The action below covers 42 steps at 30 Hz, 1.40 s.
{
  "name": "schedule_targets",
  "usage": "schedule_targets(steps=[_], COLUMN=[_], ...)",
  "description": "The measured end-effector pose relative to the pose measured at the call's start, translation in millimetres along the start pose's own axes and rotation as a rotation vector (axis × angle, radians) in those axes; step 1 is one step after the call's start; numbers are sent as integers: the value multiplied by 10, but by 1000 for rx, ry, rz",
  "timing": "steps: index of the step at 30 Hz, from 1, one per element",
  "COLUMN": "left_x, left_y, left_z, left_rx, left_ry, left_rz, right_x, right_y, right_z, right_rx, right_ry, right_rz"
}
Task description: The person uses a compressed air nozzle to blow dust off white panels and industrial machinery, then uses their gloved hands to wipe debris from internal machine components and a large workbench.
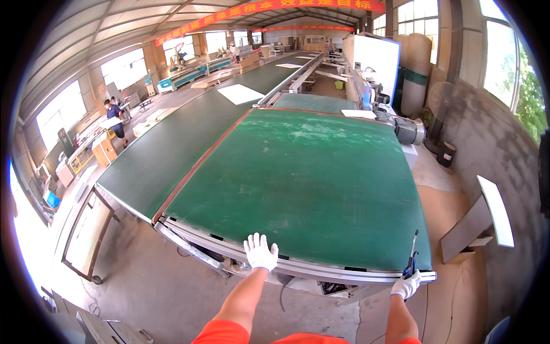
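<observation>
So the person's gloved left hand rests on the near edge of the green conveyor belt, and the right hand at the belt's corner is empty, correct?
Not quite. The left hand does rest on the near edge of the green conveyor belt, but the right hand at the corner is not empty: it grips a slim dark tool pointing upward. The head view shows this.

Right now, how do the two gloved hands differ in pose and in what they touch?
The left hand lies flat and open, fingers spread, on the near edge of the green conveyor belt; it holds nothing. The right hand is closed in a grip around a thin dark tool that stands upright at the belt's near right corner. The left hand reaches further forward than the right hand. Both wear white gloves.
</observation>
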State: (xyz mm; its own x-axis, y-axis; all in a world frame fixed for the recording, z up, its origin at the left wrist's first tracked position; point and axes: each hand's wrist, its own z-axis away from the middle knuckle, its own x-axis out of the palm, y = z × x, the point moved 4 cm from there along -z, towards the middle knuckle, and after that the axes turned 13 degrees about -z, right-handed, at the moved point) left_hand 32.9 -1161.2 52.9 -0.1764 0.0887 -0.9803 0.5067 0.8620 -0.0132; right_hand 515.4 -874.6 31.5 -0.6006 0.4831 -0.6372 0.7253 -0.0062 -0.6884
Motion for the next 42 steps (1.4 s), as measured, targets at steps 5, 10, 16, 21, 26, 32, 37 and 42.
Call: schedule_targets(steps=[5,10,16,21,26,32,37,42], left_x=[1,-39,-18,-61,-90,-114,-374,506], left_y=[-52,-45,-19,1,-59,-174,573,-200], left_z=[19,31,21,49,72,25,143,384], left_rx=[-27,-16,0,-9,-9,-28,57,51], left_ry=[-17,36,45,-2,0,40,231,746], left_rz=[-21,-1,-9,-13,3,16,-171,71], right_x=[25,70,23,50,-42,-633,-2018,-2915], right_y=[-14,52,35,121,187,752,1837,2639], right_z=[7,0,-9,-66,-83,-132,-316,214], right_rx=[1,6,2,-17,-105,36,607,757], right_ry=[-13,1,-6,-19,-179,-178,-111,43], right_rz=[17,18,9,33,-128,-456,-764,-304])
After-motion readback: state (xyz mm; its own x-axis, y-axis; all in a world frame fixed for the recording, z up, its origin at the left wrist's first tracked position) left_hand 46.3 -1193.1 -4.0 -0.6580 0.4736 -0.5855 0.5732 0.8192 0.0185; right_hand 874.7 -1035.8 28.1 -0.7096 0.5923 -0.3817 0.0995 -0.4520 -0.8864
